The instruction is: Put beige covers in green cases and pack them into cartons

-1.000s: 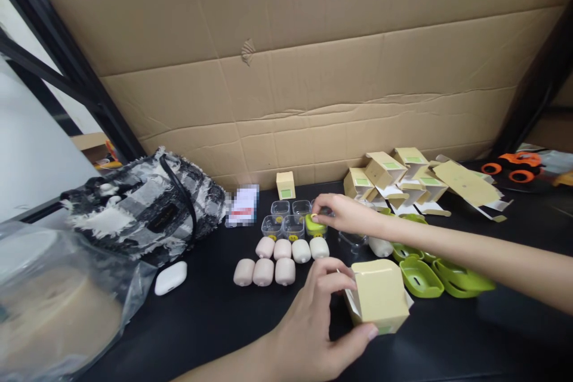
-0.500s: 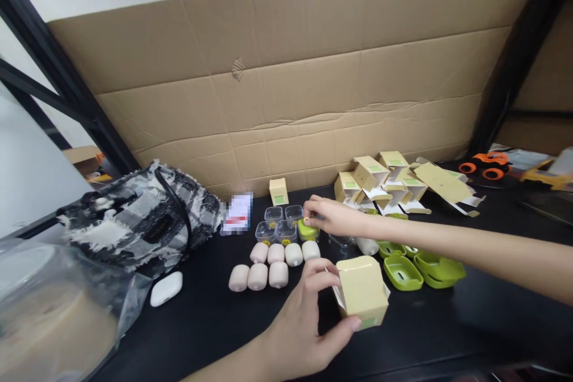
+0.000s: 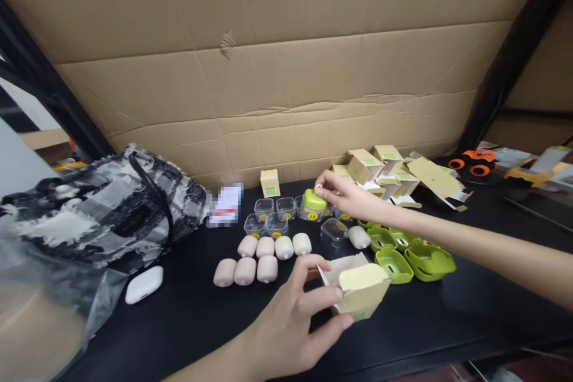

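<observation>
My left hand (image 3: 290,322) grips a small cream cardboard box (image 3: 364,289) by its side, its top flaps standing up and a green label low on its front. Farther back, my right hand (image 3: 338,191) pinches the green lid of a small clear container (image 3: 314,206) with a yellow sticker. That container is held just above the row of clear plastic cups (image 3: 276,225). Between the hands and the cups lie several pale pink and white rounded pieces (image 3: 267,268). One more white rounded piece (image 3: 359,237) sits beside a clear cup (image 3: 333,233) under my right forearm.
Green plastic trays (image 3: 394,265) stand at the right, with opened cream boxes (image 3: 366,164) behind them. A closed small box (image 3: 269,183) stands by the cardboard wall (image 3: 286,71). At the left are a shaggy black-and-white bag (image 3: 107,209), a white earbud case (image 3: 144,285) and a plastic bag (image 3: 54,310).
My right hand has lifted the green-lidded container up from among the clear cups. The box in my left hand has tilted, its flaps now spread open. The view has tipped downward.
</observation>
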`<state>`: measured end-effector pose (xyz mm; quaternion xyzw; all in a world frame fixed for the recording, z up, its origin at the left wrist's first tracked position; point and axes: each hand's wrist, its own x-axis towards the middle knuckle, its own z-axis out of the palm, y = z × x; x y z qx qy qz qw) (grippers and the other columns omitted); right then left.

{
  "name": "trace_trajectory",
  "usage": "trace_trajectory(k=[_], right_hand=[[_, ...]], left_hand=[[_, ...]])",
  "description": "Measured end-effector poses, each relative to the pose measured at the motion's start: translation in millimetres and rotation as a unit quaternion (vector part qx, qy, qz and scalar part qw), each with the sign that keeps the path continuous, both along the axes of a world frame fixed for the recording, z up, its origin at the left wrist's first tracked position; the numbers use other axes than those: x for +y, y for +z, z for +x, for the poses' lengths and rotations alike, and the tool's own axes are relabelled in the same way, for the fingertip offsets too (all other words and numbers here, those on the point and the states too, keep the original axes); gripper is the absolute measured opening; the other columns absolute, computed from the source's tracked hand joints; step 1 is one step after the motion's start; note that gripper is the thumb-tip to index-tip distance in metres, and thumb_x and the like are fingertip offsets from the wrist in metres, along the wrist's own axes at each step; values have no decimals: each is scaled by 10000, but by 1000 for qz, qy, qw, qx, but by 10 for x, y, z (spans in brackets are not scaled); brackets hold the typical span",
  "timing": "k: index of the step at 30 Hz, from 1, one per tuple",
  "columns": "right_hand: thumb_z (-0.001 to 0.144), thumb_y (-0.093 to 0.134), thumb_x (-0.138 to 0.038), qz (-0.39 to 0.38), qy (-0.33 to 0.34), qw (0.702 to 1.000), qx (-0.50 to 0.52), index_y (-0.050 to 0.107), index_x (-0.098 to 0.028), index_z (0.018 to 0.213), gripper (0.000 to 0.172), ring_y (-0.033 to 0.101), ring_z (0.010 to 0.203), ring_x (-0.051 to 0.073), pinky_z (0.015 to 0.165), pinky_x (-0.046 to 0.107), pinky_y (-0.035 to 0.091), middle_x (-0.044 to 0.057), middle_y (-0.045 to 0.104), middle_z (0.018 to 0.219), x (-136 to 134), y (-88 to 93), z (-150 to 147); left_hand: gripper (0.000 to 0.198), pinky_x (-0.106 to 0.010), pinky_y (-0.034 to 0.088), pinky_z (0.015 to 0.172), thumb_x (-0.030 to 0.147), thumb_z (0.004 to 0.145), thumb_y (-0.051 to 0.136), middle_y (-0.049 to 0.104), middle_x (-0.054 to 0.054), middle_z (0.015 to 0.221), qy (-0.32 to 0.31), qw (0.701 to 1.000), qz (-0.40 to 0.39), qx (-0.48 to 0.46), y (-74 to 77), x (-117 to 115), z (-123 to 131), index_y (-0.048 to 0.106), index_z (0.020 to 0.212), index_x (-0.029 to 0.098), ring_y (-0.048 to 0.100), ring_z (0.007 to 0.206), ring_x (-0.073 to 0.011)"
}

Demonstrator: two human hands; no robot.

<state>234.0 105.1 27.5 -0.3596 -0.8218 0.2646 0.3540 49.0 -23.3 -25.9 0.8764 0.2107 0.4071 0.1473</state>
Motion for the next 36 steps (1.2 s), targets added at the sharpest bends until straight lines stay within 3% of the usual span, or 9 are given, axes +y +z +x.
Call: trace_trajectory(k=[3,5,9,12,19,23,26,32,36], right_hand=[[945,423,-373,-6,19,999,44,439,-212,876,175,499,664,133,592,266,449,-17,486,753,-220,131,65],[945,436,-384,-10,33,997,69,460,-214,883,182,518,716,138,631,265,460,-4,513,795,-402,212,118],[928,504,-356,-39,49,991,117,506,-228,892,133,579,793,150,664,259,488,28,596,919,-702,260,230],[934,501,-332,-23,54,994,87,527,-247,928,89,618,857,172,705,274,514,42,626,979,-812,211,307],[949,457,-303,44,65,995,-56,523,-279,951,70,630,918,196,721,289,518,35,657,1013,-907,221,416],[960,429,-287,51,101,985,-133,560,-266,947,133,636,853,192,695,301,511,37,670,951,-931,261,384],[956,440,-274,63,132,967,-210,594,-252,932,158,623,797,194,691,323,488,30,665,850,-929,274,347],[893,556,-223,52,152,952,-262,645,-249,781,145,598,907,188,757,314,495,34,608,1015,-887,294,314],[841,612,-180,53,175,940,-287,662,-243,730,137,580,900,192,747,311,487,39,587,988,-840,246,253]], left_hand=[[219,-360,569,828,139,847,567,378,-85,1179,33,996,29,78,36,-1,-31,482,1010,259,566,991,-206],[162,-370,570,846,149,854,559,332,-88,1213,46,993,42,102,39,6,-51,513,980,240,559,1008,-211],[271,-375,556,904,117,843,566,279,-95,1260,42,994,60,77,16,31,-62,476,1063,246,512,1123,-237],[343,-392,538,944,87,817,584,276,-92,1277,39,995,75,60,11,40,-51,461,1087,260,480,1183,-255],[305,-398,526,963,62,808,566,245,-81,1302,53,993,50,91,70,5,-26,534,1049,246,486,1164,-249],[414,-416,540,940,48,791,555,248,-94,1309,77,989,23,121,89,-29,-5,559,1141,268,490,1177,-285],[518,-438,554,911,43,759,575,182,-100,1382,66,989,47,121,42,-40,-13,535,1212,291,450,1227,-335],[553,-446,559,897,61,754,586,177,-91,1411,65,987,72,129,-8,-41,-38,518,1243,311,449,1230,-342],[590,-391,592,838,52,730,612,227,-109,1368,66,986,60,144,43,-46,-34,518,1254,305,487,1193,-340]])
